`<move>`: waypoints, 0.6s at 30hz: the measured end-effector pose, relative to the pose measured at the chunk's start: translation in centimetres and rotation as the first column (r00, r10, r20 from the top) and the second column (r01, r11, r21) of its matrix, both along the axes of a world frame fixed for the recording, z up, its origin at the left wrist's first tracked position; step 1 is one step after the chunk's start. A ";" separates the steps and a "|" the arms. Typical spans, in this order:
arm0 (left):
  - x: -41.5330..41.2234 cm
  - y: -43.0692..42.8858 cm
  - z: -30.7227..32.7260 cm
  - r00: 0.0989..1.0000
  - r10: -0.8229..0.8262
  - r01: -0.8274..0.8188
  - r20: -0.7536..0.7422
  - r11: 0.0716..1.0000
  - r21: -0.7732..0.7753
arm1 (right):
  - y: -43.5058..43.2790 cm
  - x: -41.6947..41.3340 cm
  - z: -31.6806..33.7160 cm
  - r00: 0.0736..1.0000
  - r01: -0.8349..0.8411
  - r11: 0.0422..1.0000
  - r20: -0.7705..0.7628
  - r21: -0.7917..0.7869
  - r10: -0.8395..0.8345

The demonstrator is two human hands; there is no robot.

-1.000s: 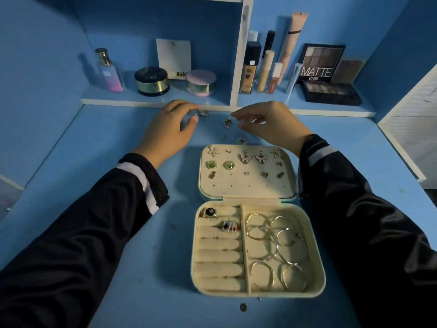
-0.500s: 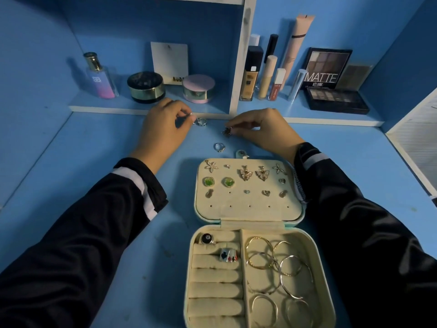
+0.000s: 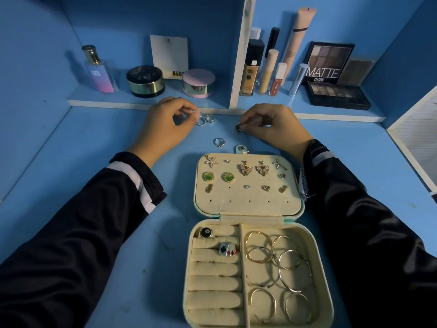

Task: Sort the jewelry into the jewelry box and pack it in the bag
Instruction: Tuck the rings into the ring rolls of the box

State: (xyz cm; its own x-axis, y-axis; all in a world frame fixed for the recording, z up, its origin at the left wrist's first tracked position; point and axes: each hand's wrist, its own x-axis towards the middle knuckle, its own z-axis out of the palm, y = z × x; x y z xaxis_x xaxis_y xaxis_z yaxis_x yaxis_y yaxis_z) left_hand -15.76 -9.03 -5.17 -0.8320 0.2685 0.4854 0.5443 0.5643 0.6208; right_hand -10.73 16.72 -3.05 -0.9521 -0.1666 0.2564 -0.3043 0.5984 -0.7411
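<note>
Two hands are stretching out over a blue tabletop (image 3: 71, 162), beyond an open jewelry box (image 3: 250, 218). The right hand (image 3: 276, 125) is pinching a dark trinket (image 3: 239, 127) near the lid's far edge. The left hand (image 3: 165, 129) is curling thumb and forefinger together beside a pair of silver rings (image 3: 205, 119); I cannot tell whether it is gripping one. A loose ring (image 3: 219, 142) is lying between the hands and the box. Earrings (image 3: 244, 168) are sitting in the lid, and hoops (image 3: 279, 263) are lying in the base.

Cream jewelry box (image 3: 248, 205), blue desk (image 3: 71, 143), green-stoned earrings (image 3: 208, 176), black sleeves (image 3: 94, 221) with white cuff stripes.
</note>
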 end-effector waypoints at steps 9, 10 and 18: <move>0.0 0.4 -0.2 0.999 0.051 -0.051 -0.010 0.995 -0.084 | -0.5 0.1 0.3 0.999 -0.010 0.986 -0.045 0.166 0.018; 0.0 0.4 -0.2 0.999 0.048 -0.049 -0.012 0.995 -0.083 | -0.5 0.1 0.3 0.999 -0.004 0.986 -0.046 0.166 0.012; 0.4 0.3 0.1 1.000 0.003 -0.006 -0.027 0.994 -0.107 | -0.3 0.2 0.2 0.998 -0.034 0.988 -0.037 0.150 0.040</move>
State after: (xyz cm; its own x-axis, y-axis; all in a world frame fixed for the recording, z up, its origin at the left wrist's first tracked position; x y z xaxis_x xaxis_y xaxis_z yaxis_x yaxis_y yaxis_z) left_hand -15.38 -8.69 -5.04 -0.8202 0.3166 0.4766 0.5576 0.6288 0.5420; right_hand -10.55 16.45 -2.89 -0.9339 -0.2412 0.2640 -0.3563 0.6888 -0.6314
